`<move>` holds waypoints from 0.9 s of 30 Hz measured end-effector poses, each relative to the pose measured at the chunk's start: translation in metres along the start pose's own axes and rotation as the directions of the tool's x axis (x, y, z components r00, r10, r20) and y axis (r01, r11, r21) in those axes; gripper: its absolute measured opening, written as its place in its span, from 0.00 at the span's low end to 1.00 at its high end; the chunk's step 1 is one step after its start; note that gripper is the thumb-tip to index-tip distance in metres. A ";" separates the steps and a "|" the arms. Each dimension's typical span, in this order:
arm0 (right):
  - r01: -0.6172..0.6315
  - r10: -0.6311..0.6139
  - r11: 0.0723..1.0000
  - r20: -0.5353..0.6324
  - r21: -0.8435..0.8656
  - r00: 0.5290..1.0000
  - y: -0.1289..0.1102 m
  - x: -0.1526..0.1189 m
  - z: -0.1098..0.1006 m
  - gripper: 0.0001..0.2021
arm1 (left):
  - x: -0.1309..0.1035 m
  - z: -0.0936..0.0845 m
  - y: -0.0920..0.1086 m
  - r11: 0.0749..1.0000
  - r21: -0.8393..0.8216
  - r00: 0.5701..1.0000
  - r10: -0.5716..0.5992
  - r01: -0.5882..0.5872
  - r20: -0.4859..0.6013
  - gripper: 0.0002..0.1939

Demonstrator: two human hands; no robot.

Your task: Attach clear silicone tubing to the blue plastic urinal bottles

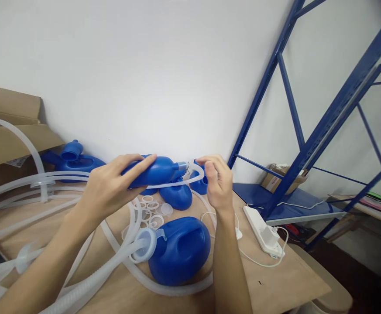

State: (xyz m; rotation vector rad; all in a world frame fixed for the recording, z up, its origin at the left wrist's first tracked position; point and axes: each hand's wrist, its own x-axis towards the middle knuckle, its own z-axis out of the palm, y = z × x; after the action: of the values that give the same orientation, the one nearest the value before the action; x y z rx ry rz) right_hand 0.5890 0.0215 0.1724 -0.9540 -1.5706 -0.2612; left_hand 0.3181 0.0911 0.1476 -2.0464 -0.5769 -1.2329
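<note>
My left hand (111, 183) is wrapped round a blue plastic bottle (159, 171), held sideways above the table. From the bottle's right end a metal-coloured fitting (182, 166) sticks out, with a white tube (199, 173) curving round beside it and back under the bottle. Just right of that bend is my right hand (219, 181), its fingers curled forward; whether it grips anything cannot be made out. Below lies a larger blue bottle (190, 248) with a white cap (145, 245) at its left side.
White tubes (111, 237) spread over the table's left half. White rings (156, 221) and further blue bottles (177, 196) lie behind. A cardboard box (13, 131) stands at the left. A power strip (264, 233) is at the right, near a blue metal rack (288, 183).
</note>
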 end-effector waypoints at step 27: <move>-0.651 0.341 0.451 0.556 0.610 0.758 0.015 0.002 0.025 0.27 | 0.016 -0.014 0.005 0.424 -0.631 0.734 -0.567 0.649 0.374 0.26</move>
State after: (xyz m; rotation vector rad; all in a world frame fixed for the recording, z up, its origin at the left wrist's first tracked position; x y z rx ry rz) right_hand 0.5812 0.0484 0.1629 -0.7137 -1.3923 1.0493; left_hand 0.3205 0.0779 0.1648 -2.6942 -1.0921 -2.0668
